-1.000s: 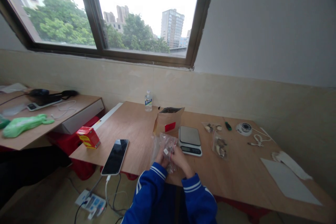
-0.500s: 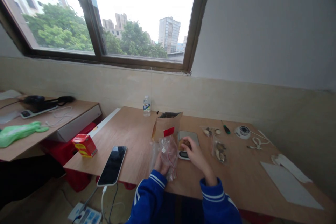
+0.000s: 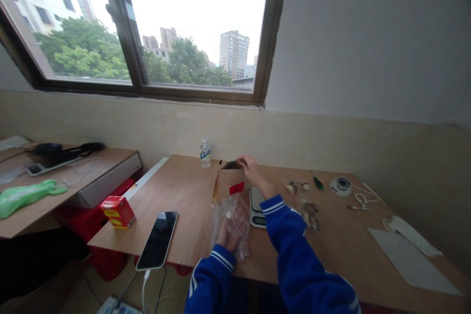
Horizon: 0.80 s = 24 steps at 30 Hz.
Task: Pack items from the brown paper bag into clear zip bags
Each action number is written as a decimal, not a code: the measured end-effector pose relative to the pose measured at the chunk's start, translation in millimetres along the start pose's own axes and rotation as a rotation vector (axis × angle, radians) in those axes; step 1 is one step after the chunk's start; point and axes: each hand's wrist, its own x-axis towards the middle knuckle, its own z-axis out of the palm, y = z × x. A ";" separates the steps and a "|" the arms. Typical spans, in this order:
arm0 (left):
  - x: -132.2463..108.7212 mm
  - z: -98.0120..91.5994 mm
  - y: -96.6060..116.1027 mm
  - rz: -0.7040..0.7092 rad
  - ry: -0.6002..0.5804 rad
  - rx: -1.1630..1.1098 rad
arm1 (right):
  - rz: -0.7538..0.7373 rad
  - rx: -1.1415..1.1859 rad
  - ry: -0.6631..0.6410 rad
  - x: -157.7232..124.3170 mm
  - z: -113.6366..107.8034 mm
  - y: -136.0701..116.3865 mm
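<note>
Low in front of me, my left hand (image 3: pixel 227 240) is closed around clear zip bags (image 3: pixel 235 221), which partly cover its fingers. A red tag (image 3: pixel 236 187) shows just above the bags. Behind them an open brown paper bag (image 3: pixel 226 181) stands upright with dark contents at its mouth. My right hand (image 3: pixel 250 168) reaches to the right side of that mouth, fingers drawn together; what they hold is hidden. Under my right forearm lies a small digital scale (image 3: pixel 256 206), partly covered by the sleeve.
To the right lie filled clear bags (image 3: pixel 309 213), a green-handled tool (image 3: pixel 318 183), a white dome camera (image 3: pixel 341 185) and a white sheet (image 3: pixel 412 260). A bottle (image 3: pixel 205 153) stands at the back. A phone (image 3: pixel 157 240) and a red box (image 3: pixel 118 211) sit on the left.
My right hand has moved from over the scale, where it held a brownish thing, up and away to the paper bag's mouth. My left hand stays with the zip bags.
</note>
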 end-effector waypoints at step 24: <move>-8.6 14.1 1.8 0.009 -0.002 0.028 | 0.093 -0.092 0.062 -19.9 4.9 -17.4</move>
